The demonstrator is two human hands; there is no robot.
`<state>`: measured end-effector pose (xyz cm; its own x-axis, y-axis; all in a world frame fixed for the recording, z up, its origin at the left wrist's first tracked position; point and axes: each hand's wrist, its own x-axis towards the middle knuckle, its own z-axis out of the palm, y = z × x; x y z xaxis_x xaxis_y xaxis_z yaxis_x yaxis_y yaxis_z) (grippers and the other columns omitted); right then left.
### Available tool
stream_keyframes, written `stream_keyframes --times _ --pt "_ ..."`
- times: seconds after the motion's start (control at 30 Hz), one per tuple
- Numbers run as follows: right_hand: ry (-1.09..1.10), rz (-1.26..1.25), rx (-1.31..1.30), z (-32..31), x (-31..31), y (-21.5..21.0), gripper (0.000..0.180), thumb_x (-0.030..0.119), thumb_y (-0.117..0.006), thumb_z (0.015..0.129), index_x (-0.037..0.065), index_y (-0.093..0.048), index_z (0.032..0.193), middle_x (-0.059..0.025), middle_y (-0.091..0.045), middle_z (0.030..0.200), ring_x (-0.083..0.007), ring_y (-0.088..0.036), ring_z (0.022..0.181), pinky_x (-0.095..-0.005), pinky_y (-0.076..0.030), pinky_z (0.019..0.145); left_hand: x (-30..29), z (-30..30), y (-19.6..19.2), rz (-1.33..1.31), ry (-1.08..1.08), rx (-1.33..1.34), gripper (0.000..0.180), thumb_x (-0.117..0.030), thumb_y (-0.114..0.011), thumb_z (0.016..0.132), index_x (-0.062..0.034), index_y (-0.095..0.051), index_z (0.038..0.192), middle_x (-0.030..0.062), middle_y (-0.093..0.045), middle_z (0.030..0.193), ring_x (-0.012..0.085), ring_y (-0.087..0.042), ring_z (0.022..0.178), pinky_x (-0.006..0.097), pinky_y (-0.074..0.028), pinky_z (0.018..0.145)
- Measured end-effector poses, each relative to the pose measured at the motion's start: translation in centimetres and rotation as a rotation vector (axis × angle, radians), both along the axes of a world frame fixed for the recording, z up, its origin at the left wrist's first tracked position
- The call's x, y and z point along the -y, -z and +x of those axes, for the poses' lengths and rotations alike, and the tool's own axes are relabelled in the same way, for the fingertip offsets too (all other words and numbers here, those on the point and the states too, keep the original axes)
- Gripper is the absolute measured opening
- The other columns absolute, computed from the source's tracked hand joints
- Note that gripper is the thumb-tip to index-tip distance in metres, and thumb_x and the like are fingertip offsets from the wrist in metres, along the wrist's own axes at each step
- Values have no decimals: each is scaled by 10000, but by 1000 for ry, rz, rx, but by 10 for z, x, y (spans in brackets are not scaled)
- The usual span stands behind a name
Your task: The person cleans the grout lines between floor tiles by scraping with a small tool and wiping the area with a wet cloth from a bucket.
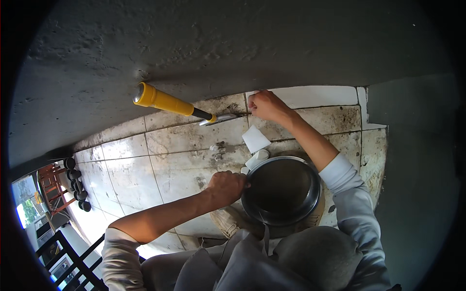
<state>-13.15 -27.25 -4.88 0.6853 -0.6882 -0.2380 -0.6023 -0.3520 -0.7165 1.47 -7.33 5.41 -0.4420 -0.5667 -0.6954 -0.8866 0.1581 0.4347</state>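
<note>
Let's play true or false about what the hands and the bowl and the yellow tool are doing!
1. The left hand grips the rim of the metal bowl. True.
2. The right hand holds the yellow-handled tool. False: that hand is at the wall's foot, beside the blade tip; the handle is free.
3. The bowl sits on a tiled floor. True.
4. The tool's handle is red. False: it is yellow.
5. A white square piece lies on the tiles between the hands. True.
</note>
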Motion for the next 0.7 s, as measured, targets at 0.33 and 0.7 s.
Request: stream_keyframes --times 0.33,0.7 --pt "3 -28 -31 -11 2 4 116 9 -630 687 9 -675 795 -191 -674 846 -337 -651 884 -400 -512 786 -1 4 1 12 1 -28 374 -369 -458 968 -22 -586 1023 191 -674 787 358 -674 773 465 -535 680" --pt "-14 -17 -104 -21 3 -4 146 49 -634 747 23 -684 882 -174 -646 951 -339 -620 964 -416 -489 859 -1 2 -1 10 4 -7 361 -356 -450 974 -31 -600 1018 182 -681 822 352 -674 806 464 -534 705"
